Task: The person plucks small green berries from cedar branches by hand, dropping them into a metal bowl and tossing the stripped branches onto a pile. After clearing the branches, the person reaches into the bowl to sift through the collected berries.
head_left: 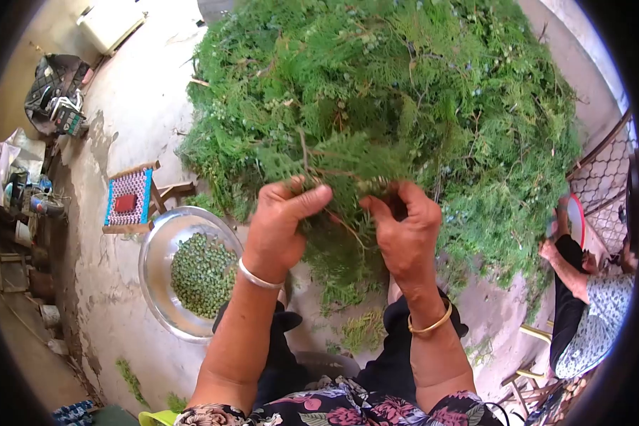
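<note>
My left hand [280, 220], with a silver bangle at the wrist, is closed round a leafy green branch [334, 172]. My right hand [407, 220], with a gold bangle, pinches at the right side of the same sprig; some of the foliage between the hands is blurred. Behind and beyond them rises a large heap of green cut branches [419, 92] with small pale berries. To the left of my left forearm, a wide metal basin [156, 245] on the floor holds many small round green berries [202, 273].
A small woven stool [129, 197] with a red object on it stands behind the basin. At the right edge sits another person [596, 305] beside the heap, near a red-rimmed basin [576, 220]. A parked vehicle [67, 113] and stored items line the left wall.
</note>
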### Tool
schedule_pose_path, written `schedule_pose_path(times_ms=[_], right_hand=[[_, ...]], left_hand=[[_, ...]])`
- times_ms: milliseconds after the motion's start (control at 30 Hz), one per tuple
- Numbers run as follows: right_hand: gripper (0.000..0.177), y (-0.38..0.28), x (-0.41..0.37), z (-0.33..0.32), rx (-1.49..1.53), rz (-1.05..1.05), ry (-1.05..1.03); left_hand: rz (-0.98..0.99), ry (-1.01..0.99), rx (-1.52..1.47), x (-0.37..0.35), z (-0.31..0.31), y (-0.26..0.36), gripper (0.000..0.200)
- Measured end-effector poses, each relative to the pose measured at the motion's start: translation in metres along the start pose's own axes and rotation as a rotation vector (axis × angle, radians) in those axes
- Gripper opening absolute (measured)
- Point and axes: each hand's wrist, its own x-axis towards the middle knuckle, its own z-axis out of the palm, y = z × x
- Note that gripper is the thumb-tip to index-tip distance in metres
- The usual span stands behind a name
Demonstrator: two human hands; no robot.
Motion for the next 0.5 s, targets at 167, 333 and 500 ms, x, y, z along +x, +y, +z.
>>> schedule_pose_path(times_ms=[167,333,500], right_hand=[[0.012,0.000,0.000,0.000,0.122,0.039,-0.005],[0.015,-0.006,-0.001,-0.001,0.280,0.154,-0.167],[0.020,-0.004,0.000,0.001,0.435,0.203,-0.193]], left_hand=[[0.083,-0.054,0.157,-0.003,0.006,0.003,0.019],[0.071,0.040,0.133,-0.006,0.008,0.004,0.016],[0.055,0.066,0.114,-0.004,0.005,-0.001,0.015]])
